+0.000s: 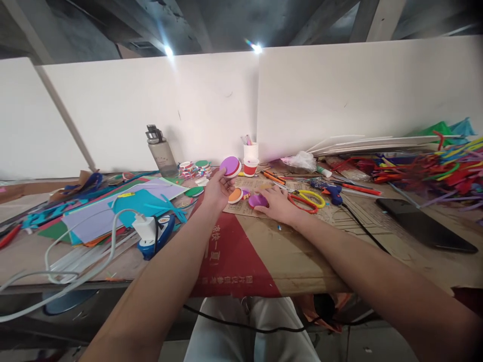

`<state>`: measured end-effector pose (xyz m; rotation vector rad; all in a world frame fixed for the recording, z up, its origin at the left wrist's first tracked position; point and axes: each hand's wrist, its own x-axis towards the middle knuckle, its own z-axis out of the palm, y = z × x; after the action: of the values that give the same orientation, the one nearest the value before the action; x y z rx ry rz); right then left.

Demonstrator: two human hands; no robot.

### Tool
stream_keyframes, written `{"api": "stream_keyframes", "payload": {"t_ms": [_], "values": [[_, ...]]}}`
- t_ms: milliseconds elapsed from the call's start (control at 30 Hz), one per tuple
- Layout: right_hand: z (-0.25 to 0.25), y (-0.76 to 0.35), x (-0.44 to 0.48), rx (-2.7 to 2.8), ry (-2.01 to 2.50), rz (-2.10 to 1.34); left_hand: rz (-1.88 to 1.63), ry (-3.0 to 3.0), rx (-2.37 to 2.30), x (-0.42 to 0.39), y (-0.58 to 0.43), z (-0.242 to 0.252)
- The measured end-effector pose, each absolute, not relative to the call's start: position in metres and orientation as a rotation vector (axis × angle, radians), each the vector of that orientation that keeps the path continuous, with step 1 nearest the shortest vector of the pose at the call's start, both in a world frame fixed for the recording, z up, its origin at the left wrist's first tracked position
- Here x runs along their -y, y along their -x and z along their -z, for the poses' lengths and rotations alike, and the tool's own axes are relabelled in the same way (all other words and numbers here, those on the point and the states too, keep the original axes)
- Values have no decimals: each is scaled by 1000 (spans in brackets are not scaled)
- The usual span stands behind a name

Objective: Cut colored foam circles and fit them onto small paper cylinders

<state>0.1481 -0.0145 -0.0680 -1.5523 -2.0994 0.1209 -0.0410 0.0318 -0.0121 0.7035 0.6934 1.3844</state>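
1. Gripping with the fingertips, the left hand [217, 191] holds a round purple foam disc with a white rim [230, 166] raised above the table [309, 256], its purple face tilted toward the camera.
2. Flat on the table, the right hand [277, 205] has its fingers spread, their tips touching a magenta foam circle [258, 201] lying on the brown cardboard sheet [287, 251]; that grip presses on the circle and is not clamped on it.
3. Between the two hands lies an orange foam disc with a white rim [235, 195], just beside the magenta circle.
4. Just right of the right hand lie red-handled scissors [302, 202] and yellow-handled scissors [315, 197].
5. Behind the raised disc stand a red-and-white paper cup [250, 167] and a white cup with pens [250, 150].
6. Farther left stands a clear grey water bottle [161, 152]; coloured foam sheets [124, 211] and a white cable with charger [145, 227] lie before it.
7. At the far right, a heap of coloured pipe cleaners [433, 171] sits behind a black phone [422, 223].
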Motion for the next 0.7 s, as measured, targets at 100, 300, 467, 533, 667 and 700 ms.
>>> {"api": "stream_keyframes", "payload": {"t_ms": [100, 300, 467, 533, 667, 700], "values": [[67, -152, 9, 1950, 1487, -336, -1365, -710, -694, -34, 42, 15], [63, -170, 1, 1357, 1144, -1141, -1395, -680, -706, -34, 42, 12], [56, -173, 7, 1134, 968, -1479, -1355, -730, -736, -31, 39, 12], [52, -171, 10, 1130, 968, -1508, -1354, -737, -750, -30, 38, 12], [47, -170, 13, 1213, 971, -1487, -1352, -719, -781, -29, 37, 13], [46, -170, 13, 1233, 971, -1479, -1351, -713, -781, -29, 37, 13]]}}
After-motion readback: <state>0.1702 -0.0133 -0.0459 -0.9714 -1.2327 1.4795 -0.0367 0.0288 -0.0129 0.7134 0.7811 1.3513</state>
